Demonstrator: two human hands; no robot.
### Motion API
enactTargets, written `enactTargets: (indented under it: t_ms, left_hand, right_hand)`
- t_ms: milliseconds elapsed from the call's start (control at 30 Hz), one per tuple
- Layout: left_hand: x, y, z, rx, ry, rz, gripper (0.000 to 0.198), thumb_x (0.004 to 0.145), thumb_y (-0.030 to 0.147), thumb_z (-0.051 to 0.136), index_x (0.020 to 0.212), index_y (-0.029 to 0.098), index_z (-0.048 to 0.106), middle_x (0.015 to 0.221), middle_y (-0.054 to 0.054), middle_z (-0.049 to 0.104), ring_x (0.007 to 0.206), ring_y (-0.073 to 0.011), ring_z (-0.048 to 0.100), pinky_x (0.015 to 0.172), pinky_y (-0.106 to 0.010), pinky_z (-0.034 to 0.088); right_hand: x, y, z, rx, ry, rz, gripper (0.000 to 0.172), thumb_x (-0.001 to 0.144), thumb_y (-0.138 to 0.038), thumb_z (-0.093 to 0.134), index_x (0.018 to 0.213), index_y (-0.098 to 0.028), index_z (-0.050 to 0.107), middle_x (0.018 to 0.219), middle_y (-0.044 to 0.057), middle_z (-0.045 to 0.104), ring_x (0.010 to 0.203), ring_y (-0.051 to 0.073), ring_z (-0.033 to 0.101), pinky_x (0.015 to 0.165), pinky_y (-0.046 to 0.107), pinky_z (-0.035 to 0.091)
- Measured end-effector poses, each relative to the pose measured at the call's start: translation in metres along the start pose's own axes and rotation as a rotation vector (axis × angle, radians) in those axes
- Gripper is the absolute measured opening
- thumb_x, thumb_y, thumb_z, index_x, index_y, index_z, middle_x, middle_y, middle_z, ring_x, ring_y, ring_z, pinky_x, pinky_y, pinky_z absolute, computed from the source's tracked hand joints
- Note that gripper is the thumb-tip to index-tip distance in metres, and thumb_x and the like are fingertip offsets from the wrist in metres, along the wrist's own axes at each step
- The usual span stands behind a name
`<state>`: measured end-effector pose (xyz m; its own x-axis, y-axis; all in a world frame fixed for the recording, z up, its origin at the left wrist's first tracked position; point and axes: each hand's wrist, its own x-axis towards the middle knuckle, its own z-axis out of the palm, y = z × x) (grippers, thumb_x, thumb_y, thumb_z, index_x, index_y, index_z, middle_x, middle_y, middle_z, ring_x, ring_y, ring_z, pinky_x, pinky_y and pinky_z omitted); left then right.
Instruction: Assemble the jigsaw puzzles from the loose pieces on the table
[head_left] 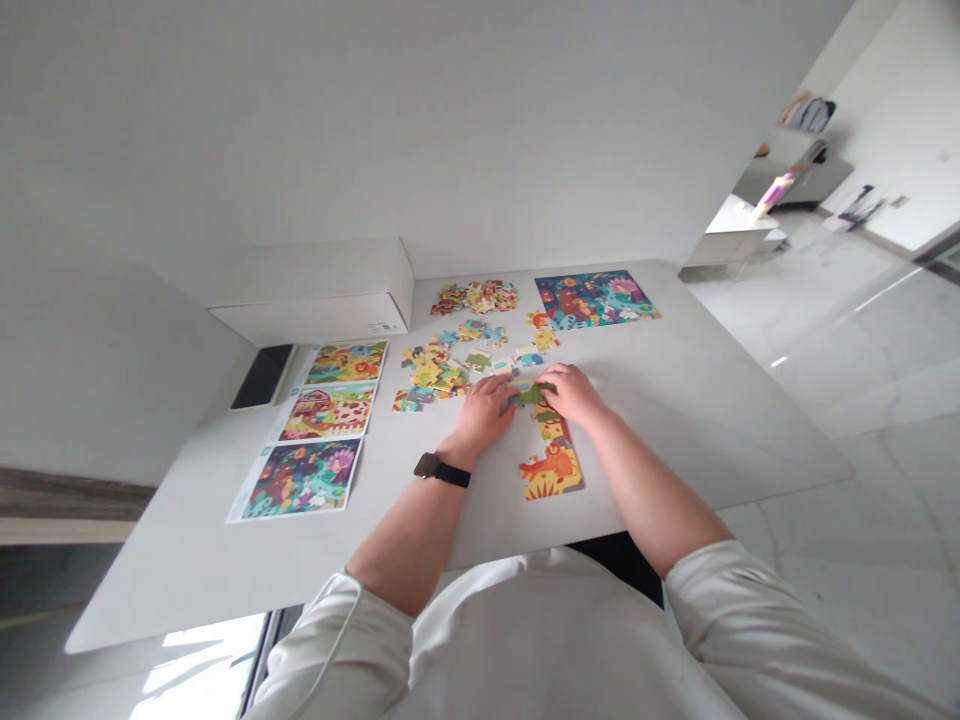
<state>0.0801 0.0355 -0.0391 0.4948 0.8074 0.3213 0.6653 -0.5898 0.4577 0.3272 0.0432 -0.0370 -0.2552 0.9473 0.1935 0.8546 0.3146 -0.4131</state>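
My left hand (486,412), with a black watch on its wrist, has its fingers bent at the left end of a green and blue jigsaw puzzle piece (529,395). At the other end of that piece, my right hand (574,397) grips with curled fingers. The piece lies at the top of a joined strip of puzzle pieces (553,465) in yellow, orange and red. Past my fingers are a loose blue elephant-like piece (529,357) and a green piece (478,360). My fingers partly cover the piece between them.
Loose yellow puzzle pieces (435,370) spread left of centre, with a reddish pile (476,297) behind. A finished dark-blue puzzle (598,300) lies back right. On the left are a picture sheet (304,478), a phone (262,377) and a white box (322,290) against the wall.
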Motion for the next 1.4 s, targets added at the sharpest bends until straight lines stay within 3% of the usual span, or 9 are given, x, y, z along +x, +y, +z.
enactTargets:
  t_ms: [100,233,567,833,1100,1300,1400]
  left_hand:
    - [-0.001,0.003,0.000,-0.001,0.006,0.057,0.035,0.098,0.021,0.065,0.130,0.027,0.077,0.153,-0.008,0.067,0.145,-0.0298,0.058,0.125,-0.054,0.047]
    - [-0.001,0.008,0.000,-0.024,-0.070,0.114,0.034,0.101,0.026,0.063,0.131,0.027,0.077,0.147,-0.007,0.071,0.141,-0.0286,0.062,0.126,-0.054,0.047]
    - [-0.006,0.025,-0.001,0.058,-0.115,0.057,0.037,0.102,0.033,0.064,0.137,0.028,0.072,0.152,-0.008,0.068,0.145,-0.0315,0.058,0.128,-0.057,0.041]
    - [-0.007,0.021,0.002,0.021,-0.109,0.073,0.037,0.103,0.034,0.062,0.139,0.028,0.070,0.153,-0.008,0.067,0.146,-0.0301,0.057,0.129,-0.056,0.040]
    - [-0.005,0.015,-0.001,0.094,-0.023,-0.120,0.043,0.105,0.033,0.058,0.147,0.025,0.064,0.158,-0.011,0.062,0.150,-0.0298,0.054,0.134,-0.058,0.031]
    - [-0.001,0.010,-0.006,0.111,-0.082,-0.183,0.050,0.105,0.033,0.053,0.154,0.025,0.060,0.164,-0.009,0.058,0.158,-0.0309,0.046,0.137,-0.057,0.025]
    - [0.001,0.008,-0.008,0.126,-0.136,-0.200,0.059,0.101,0.024,0.050,0.159,0.023,0.055,0.169,-0.008,0.053,0.162,-0.0313,0.040,0.137,-0.058,0.023]
  right_hand:
    - [0.000,-0.001,-0.002,-0.026,-0.012,0.003,0.029,0.095,-0.018,0.072,0.119,-0.026,0.085,0.125,0.009,0.078,0.114,0.029,0.069,0.112,0.045,0.052]
    - [-0.001,0.000,-0.002,-0.018,-0.007,-0.011,0.029,0.096,-0.017,0.071,0.118,-0.028,0.085,0.124,0.008,0.078,0.114,0.028,0.069,0.112,0.044,0.052]
    - [-0.001,-0.001,-0.001,-0.031,0.000,-0.015,0.029,0.095,-0.015,0.071,0.118,-0.026,0.085,0.124,0.009,0.077,0.112,0.029,0.069,0.110,0.046,0.052]
    - [-0.004,-0.010,-0.002,0.022,0.023,-0.122,0.030,0.095,-0.017,0.072,0.121,-0.027,0.084,0.124,0.008,0.077,0.115,0.029,0.068,0.111,0.047,0.052]
    - [-0.007,-0.012,0.001,0.000,0.006,-0.155,0.022,0.096,-0.024,0.075,0.115,-0.028,0.085,0.122,0.008,0.076,0.112,0.029,0.067,0.108,0.046,0.053]
    - [-0.007,-0.012,0.001,-0.005,0.009,-0.143,0.022,0.096,-0.025,0.075,0.116,-0.027,0.085,0.123,0.008,0.077,0.113,0.029,0.067,0.109,0.046,0.053]
    - [-0.006,-0.011,0.001,-0.004,-0.004,-0.136,0.023,0.096,-0.025,0.075,0.117,-0.027,0.085,0.124,0.008,0.076,0.115,0.029,0.067,0.110,0.046,0.053]
